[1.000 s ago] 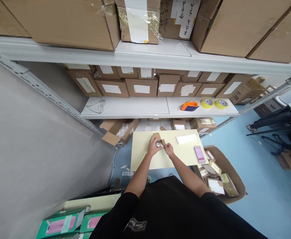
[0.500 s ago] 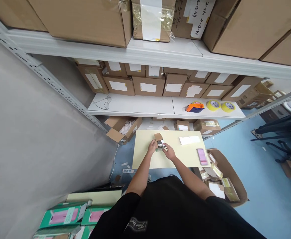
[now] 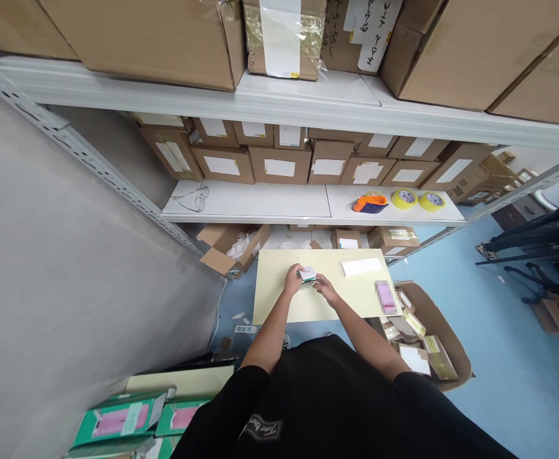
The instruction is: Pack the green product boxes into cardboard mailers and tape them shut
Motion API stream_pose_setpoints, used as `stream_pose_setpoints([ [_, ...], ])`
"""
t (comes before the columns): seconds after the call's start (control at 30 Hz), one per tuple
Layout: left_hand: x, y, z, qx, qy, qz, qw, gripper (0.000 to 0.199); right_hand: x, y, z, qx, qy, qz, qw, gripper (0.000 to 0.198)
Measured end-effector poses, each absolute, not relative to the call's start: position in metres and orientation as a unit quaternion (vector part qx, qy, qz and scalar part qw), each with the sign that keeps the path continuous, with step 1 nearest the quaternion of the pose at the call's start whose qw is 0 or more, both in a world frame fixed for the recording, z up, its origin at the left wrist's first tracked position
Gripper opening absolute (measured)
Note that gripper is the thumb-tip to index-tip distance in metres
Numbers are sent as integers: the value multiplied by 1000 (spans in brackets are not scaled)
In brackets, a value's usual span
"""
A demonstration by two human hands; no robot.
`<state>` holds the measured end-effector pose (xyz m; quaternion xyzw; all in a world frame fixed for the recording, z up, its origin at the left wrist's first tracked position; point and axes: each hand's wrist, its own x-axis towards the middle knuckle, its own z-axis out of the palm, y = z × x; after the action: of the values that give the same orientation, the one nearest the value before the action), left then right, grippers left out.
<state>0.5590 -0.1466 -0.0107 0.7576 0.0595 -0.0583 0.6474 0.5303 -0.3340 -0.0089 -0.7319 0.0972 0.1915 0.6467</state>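
Small box [image 3: 307, 274] in left grip [image 3: 293, 279]

Your forearms [image 3: 273, 331] angle forward and inward; your left hand [image 3: 293, 280] curls in a grip; your right hand [image 3: 326, 289], loosely spread, sits just beside it.

Counter [image 3: 267, 287]: open stretch from left hand [image 3: 293, 280] out to the left edge. Small box [image 3: 307, 273] and both hands block the middle. Narrow lane between right hand [image 3: 326, 289] and white strip [image 3: 361, 267]; bare patch below, up to blurred pink item [image 3: 386, 298]. Middle shelf [image 3: 269, 201]: wide gap between glasses [image 3: 197, 199] and orange-and-blue dispenser [image 3: 370, 204]; tape rolls [image 3: 404, 199] crowd its right end.
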Motion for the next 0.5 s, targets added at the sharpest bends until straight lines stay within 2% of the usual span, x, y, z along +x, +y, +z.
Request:
stream_pose_setpoints([
  [0.17,544,-135,-2,796,-27,-82,599,48,530,-333,-12,-708,103,120,689,51],
  [0.3,541,-137,0,828,-5,-96,552,41,535,-329,-17,-728,132,115,662,39],
  [0.5,544,-141,-5,845,4,-89,527,37,543,-322,-30,-750,174,94,631,35],
])
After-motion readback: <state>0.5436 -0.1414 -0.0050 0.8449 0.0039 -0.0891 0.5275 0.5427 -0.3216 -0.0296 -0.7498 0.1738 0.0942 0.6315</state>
